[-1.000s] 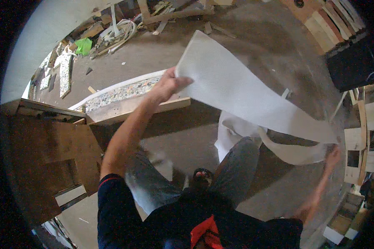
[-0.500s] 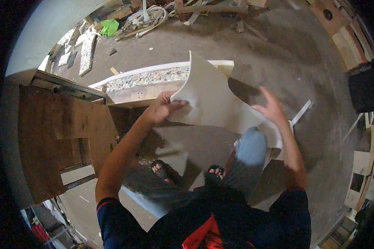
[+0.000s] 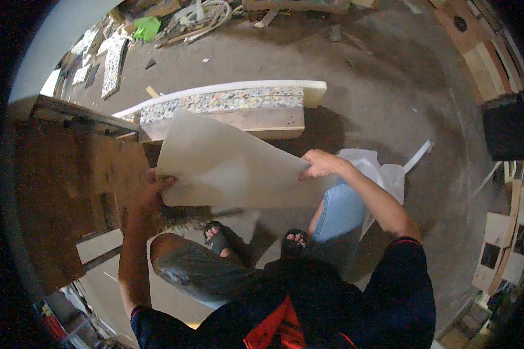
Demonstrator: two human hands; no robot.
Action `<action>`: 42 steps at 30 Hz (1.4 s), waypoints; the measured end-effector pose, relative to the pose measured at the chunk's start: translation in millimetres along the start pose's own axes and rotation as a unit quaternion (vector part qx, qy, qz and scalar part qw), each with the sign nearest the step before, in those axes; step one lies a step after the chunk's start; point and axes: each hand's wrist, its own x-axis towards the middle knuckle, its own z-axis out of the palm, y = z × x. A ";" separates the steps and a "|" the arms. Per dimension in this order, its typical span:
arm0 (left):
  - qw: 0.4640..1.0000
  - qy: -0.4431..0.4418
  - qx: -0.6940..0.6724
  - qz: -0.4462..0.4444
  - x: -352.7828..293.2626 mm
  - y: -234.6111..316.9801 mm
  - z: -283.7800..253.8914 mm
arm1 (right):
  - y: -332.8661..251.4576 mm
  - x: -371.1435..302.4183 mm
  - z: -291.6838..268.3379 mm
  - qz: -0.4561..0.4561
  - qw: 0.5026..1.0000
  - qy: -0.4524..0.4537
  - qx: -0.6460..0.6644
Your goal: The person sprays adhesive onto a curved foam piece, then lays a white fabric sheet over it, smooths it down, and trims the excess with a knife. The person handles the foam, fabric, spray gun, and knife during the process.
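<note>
A thin white foam sheet [image 3: 221, 160] is stretched in front of my knees. My left hand [image 3: 157, 189] pinches its left edge, low down beside the brown wooden furniture frame [image 3: 70, 186]. Over by my right knee, my right hand [image 3: 321, 164] grips the sheet's right part, with fingers closed over its upper edge. More white sheeting [image 3: 384, 171] lies bunched beyond my right forearm; whether it belongs to the same piece I cannot tell. Behind the sheet runs a wooden rail [image 3: 273, 121] topped with speckled foam [image 3: 239, 100] and a white foam strip [image 3: 262, 85], partly hidden by the sheet.
Foam offcuts [image 3: 112, 72] and a green bag [image 3: 147, 28] lie on the floor at the far left. Beyond them, hose and wood scraps [image 3: 206, 23] are heaped. Wooden boards [image 3: 483, 64] stand along the right, and more panels [image 3: 498, 244] lean nearer.
My left hand has moved left and down, drawing the sheet across in front of the rail. My right hand, open and off the sheet before, now grips it.
</note>
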 end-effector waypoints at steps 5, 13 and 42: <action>0.997 0.007 -0.035 -0.064 -31.1 70.7 67.3 | 69.7 -10.7 -20.5 0.047 0.997 0.012 -0.053; 0.994 0.092 -0.028 0.051 -8.0 36.4 -4.2 | 110.0 -20.0 -38.9 0.066 0.991 0.095 0.067; 0.990 0.133 0.048 0.023 3.5 -23.4 -40.1 | 49.3 -51.5 -48.6 0.019 0.957 0.270 -0.101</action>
